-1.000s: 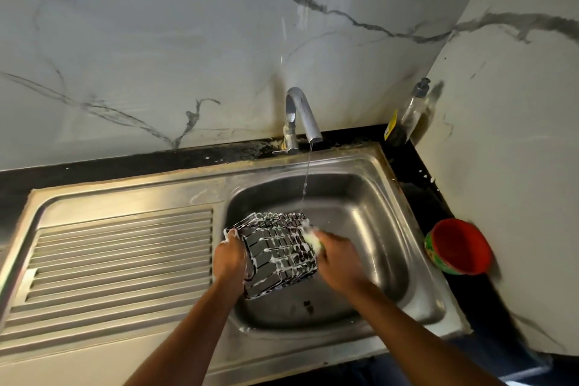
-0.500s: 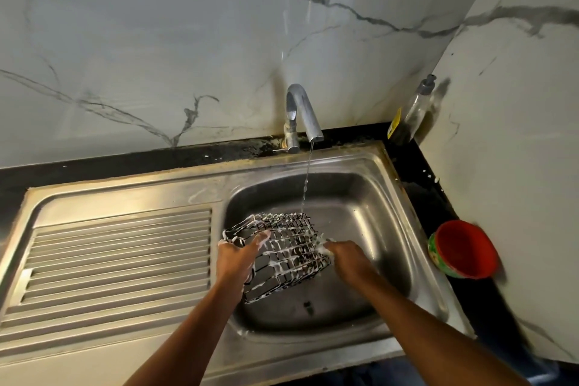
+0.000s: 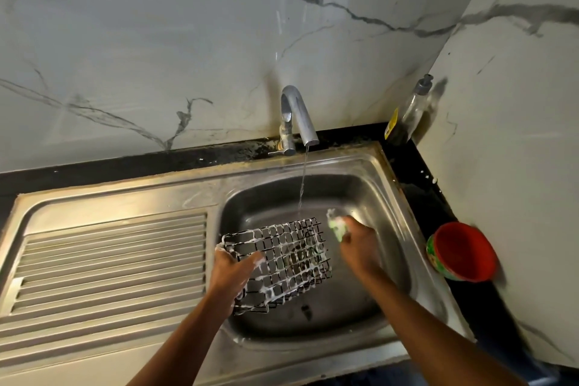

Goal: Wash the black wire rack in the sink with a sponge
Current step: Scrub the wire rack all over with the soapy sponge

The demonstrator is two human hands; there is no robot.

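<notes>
The black wire rack (image 3: 288, 257), streaked with white foam, is held tilted over the basin of the steel sink (image 3: 388, 197). My left hand (image 3: 233, 269) grips its left edge, thumb laid across the grid. My right hand (image 3: 357, 243) grips a green soapy sponge (image 3: 336, 226) just off the rack's upper right corner, apart from the wires. A thin stream of water falls from the tap (image 3: 297, 117) onto the rack's far edge.
A ribbed steel drainboard (image 3: 109, 263) lies to the left of the basin. A red bowl (image 3: 462, 251) sits on the black counter at the right, against the wall. A soap bottle (image 3: 410, 111) stands in the back right corner.
The rack has been turned flatter, its grid now facing up. My right hand with the sponge has lifted off the rack's right side and moved up and right.
</notes>
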